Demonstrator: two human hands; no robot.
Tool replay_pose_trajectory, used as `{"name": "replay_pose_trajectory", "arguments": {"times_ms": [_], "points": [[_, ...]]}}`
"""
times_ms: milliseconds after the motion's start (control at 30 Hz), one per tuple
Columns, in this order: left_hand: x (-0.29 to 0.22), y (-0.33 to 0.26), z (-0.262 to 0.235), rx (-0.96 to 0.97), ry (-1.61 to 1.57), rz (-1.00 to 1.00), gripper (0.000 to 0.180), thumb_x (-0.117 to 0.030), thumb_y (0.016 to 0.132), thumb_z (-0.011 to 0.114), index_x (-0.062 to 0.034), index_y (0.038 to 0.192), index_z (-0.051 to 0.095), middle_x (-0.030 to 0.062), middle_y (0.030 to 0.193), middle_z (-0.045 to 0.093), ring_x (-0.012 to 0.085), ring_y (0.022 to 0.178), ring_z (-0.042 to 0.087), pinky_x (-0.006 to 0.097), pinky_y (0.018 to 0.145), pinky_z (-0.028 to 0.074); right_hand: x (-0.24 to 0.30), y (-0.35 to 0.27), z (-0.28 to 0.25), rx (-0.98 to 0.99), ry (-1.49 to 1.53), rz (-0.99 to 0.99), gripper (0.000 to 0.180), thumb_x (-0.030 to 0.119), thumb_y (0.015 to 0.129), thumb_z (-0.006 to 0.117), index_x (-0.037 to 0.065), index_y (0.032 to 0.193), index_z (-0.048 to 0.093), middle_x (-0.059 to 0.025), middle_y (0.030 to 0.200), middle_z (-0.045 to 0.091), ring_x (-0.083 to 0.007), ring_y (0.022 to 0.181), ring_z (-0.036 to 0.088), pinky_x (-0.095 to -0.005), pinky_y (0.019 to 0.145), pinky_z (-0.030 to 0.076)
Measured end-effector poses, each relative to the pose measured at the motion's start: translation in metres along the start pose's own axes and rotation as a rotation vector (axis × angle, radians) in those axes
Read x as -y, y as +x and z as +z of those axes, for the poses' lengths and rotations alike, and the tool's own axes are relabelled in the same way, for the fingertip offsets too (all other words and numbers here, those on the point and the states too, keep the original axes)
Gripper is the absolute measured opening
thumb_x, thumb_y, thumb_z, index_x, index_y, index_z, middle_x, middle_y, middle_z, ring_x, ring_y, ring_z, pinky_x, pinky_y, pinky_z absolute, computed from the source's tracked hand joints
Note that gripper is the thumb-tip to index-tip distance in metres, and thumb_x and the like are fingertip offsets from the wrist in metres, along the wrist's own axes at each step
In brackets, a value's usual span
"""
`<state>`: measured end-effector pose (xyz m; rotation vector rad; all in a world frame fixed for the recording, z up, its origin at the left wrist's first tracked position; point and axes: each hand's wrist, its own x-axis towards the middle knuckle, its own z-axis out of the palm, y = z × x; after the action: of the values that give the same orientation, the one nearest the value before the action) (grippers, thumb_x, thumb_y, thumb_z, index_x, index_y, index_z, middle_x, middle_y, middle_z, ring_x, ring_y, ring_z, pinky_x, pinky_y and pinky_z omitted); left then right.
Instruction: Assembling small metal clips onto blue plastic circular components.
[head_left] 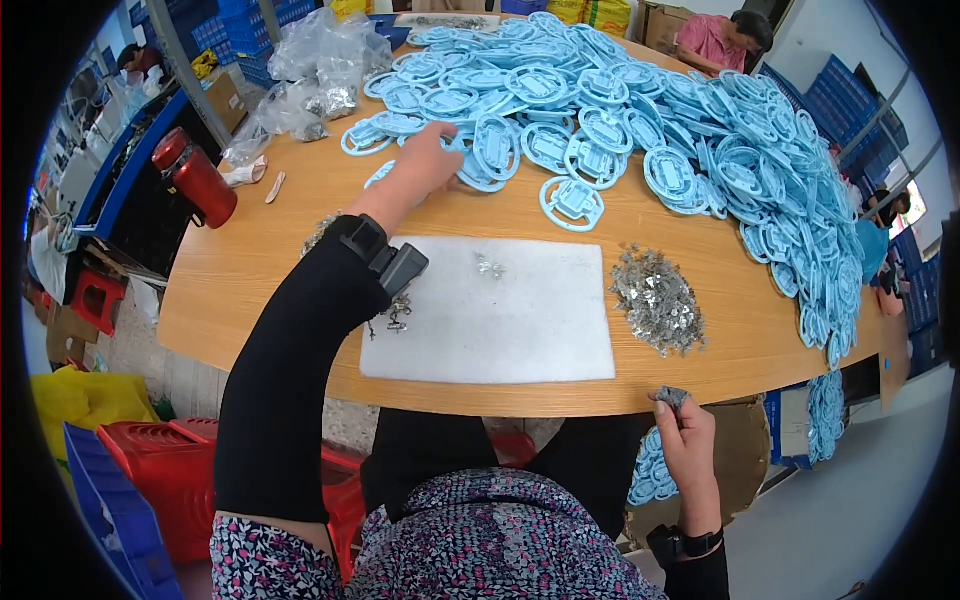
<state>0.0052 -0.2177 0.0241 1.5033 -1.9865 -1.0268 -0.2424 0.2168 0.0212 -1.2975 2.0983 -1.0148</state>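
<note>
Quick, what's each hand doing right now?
Left hand: at the pile of light-blue plastic pieces; whether it grips one cannot be told.
Right hand: closed, pinching a small grey object.

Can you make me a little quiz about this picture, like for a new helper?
1. Which side's hand is at the pile of light-blue rings?
2. True or false: a heap of silvery bits lies just right of the white mat.
3. What colour is the small thing in the right hand? A yellow, B grey, C pink.

Key: 1 the left hand; 2 true; 3 B.
</note>
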Motion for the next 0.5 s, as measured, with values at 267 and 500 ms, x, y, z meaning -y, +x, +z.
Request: {"name": "replay_pose_trajectory", "arguments": {"times_ms": [267,500], "points": [[-0.031,-0.037,-0.053,-0.416,0.261,0.269,0.039,-0.017,0.088,0.06,-0.0128,0.127,0.063,0.0074,0.08,0.064,0.0173,0.074,0.064,0.035,0.069,0.051,0.015,0.01,0.009,0.003,0.043,-0.101,0.016,0.009,0.097,0.064,-0.001,0.106,0.071,0.0002,0.067,0.059,-0.0045,0.062,0.05,-0.0237,0.058,0.043],[-0.042,-0.157,0.0,0.281,-0.69,0.19,0.042,-0.009,0.092,0.056,-0.004,0.134,0.054,-0.0023,0.085,0.057,0.0059,0.068,0.054,0.023,0.061,0.047,0.058,0.04,0.047,0.043,0.367,-0.065,0.035,0.002,0.088,0.071,0.003,0.123,0.067,-0.002,0.089,0.058,-0.0065,0.07,0.051,-0.0232,0.065,0.045]]}}
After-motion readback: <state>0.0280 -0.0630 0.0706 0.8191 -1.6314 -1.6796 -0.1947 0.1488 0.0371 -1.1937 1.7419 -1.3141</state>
